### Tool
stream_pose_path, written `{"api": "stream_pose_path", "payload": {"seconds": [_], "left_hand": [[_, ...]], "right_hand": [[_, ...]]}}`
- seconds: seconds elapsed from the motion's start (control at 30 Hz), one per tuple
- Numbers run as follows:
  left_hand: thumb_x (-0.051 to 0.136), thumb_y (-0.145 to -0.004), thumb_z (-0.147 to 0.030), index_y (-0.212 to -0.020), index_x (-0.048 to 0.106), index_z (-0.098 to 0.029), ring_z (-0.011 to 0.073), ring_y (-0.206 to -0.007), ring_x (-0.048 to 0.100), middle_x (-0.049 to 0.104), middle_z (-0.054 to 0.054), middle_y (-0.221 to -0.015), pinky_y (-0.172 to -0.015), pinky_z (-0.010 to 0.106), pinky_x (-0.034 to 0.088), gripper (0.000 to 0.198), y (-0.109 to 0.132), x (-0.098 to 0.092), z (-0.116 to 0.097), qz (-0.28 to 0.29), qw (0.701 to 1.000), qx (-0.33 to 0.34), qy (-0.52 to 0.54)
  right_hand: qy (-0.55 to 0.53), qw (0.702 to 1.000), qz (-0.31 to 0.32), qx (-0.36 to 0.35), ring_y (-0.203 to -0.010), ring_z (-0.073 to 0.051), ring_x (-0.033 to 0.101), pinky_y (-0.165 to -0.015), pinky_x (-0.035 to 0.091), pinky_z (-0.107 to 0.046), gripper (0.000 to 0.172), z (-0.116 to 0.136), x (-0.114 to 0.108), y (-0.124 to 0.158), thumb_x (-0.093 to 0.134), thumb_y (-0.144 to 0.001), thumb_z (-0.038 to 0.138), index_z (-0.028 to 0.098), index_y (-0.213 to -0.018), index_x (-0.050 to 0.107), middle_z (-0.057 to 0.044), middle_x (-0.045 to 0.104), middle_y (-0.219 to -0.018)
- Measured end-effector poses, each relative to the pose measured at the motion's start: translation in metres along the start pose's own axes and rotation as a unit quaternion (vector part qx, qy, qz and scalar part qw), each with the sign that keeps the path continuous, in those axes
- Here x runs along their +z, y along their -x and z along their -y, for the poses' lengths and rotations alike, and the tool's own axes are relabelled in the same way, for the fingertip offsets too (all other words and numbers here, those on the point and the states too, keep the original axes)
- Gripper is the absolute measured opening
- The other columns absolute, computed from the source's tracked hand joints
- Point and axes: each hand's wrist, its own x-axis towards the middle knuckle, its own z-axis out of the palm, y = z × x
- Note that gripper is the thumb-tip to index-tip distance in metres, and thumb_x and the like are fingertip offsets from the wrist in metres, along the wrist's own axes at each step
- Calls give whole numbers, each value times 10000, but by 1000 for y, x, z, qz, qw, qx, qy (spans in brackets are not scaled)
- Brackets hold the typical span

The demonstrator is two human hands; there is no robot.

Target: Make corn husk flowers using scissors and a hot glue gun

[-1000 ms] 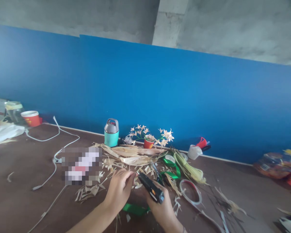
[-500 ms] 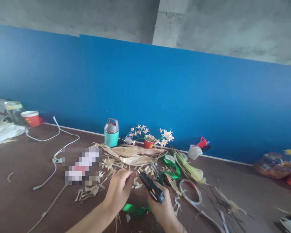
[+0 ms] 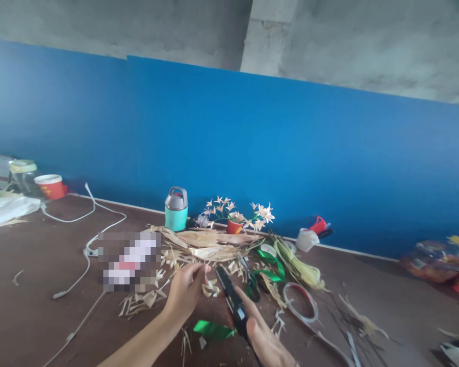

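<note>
On the brown bench (image 3: pixel 26 321), the person's left hand (image 3: pixel 186 288) is curled into a pinch; whether it holds anything cannot be told. Just right lie small, pale, dry husk pieces (image 3: pixel 211 289), then a long, tilted black plastic tool (image 3: pixel 229 292) gripped in the right hand (image 3: pixel 258 329), with a pale, ring-shaped tape roll (image 3: pixel 314 308) beyond.

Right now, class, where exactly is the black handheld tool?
In the head view, the black handheld tool is low, near the middle, held in the right hand, with the left hand to its left.
</note>
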Motion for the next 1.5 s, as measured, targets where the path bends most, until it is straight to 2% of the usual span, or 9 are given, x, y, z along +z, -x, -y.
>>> {"api": "stream_pose_path", "payload": {"seconds": [0.07, 0.17, 0.27, 0.37, 0.53, 0.73, 0.9, 1.27, 1.5], "left_hand": [[400, -864, -361, -527, 520, -183, 179, -707, 625, 636, 5, -601, -632, 235, 420, 399, 0, 2, 0, 7, 1000, -18, 21], [426, -845, -374, -557, 552, -178, 160, -602, 599, 613, -7, -567, -579, 227, 414, 370, 0, 3, -2, 18, 998, -41, 45], [428, -836, -391, -646, 607, -170, 144, -506, 560, 609, -11, -558, -513, 224, 400, 343, 1, 3, -5, 33, 995, -67, 67], [423, -835, -397, -687, 631, -165, 145, -489, 545, 609, -8, -552, -494, 223, 385, 345, 2, 1, -9, 42, 994, -79, 68], [419, -837, -382, -646, 621, -168, 154, -517, 547, 603, -2, -539, -537, 229, 380, 350, 3, 1, -11, 42, 996, -68, 49], [405, -845, -369, -577, 571, -180, 163, -559, 560, 602, 5, -549, -567, 230, 375, 368, 3, 2, -8, 34, 998, -44, 36], [407, -843, -361, -555, 550, -183, 160, -547, 556, 598, 5, -535, -560, 229, 370, 368, 3, 2, -10, 36, 998, -40, 30], [401, -846, -378, -556, 544, -182, 155, -535, 550, 586, 1, -530, -537, 223, 364, 378, 3, 3, -8, 38, 998, -45, 30], [396, -850, -383, -548, 535, -184, 153, -540, 549, 570, -2, -524, -539, 219, 362, 388, 4, 3, -9, 39, 998, -38, 24]], "right_hand": [[19, 1000, 5, 10, -1201, -272, 458, -946, 412, -382, 654, 1, -3, 1, 484, -748, 645, 270, -1283, 487, -96, 567, -1247], [31, 999, -19, 8, -1132, -278, 517, -915, 437, -395, 702, -4, -4, -1, 401, -745, 700, 256, -1281, 492, -105, 615, -1173], [49, 997, -50, 6, -1124, -270, 516, -950, 405, -390, 722, -10, -3, -4, 371, -745, 718, 229, -1255, 521, -111, 584, -1213], [49, 997, -53, 5, -1151, -267, 492, -982, 373, -385, 730, -10, -2, -5, 372, -754, 711, 202, -1258, 516, -123, 539, -1268], [42, 998, -33, 14, -1196, -269, 450, -1018, 336, -372, 772, -4, 0, -6, 359, -738, 732, 198, -1279, 493, -121, 521, -1290], [48, 997, -49, 23, -1232, -276, 410, -1029, 324, -370, 808, -2, 2, -6, 363, -708, 758, 199, -1275, 496, -109, 484, -1331], [36, 998, -43, 35, -1173, -282, 479, -972, 398, -363, 813, 4, 3, -6, 380, -685, 768, 208, -1258, 518, -118, 530, -1286], [3, 998, -50, 30, -1123, -289, 525, -948, 423, -379, 797, 11, 5, -6, 447, -642, 767, 228, -1218, 562, -118, 569, -1243], [-14, 999, -27, 45, -1105, -285, 540, -942, 426, -370, 865, 20, 10, -6, 443, -600, 796, 221, -1239, 542, -120, 603, -1196]]}}
